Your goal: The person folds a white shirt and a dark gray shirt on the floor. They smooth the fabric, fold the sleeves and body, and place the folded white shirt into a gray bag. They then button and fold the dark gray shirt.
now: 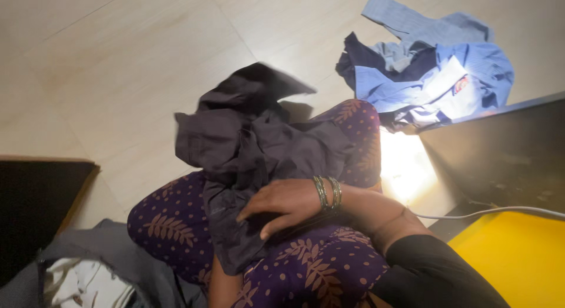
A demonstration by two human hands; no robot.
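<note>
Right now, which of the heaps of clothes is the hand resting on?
The dark garment across the lap: the right hand lies flat on it. The blue shirts lie apart on the floor, and the grey pile sits by the knee.

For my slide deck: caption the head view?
Right hand presses a dark garment on the lap; blue shirts lie nearby.
</note>
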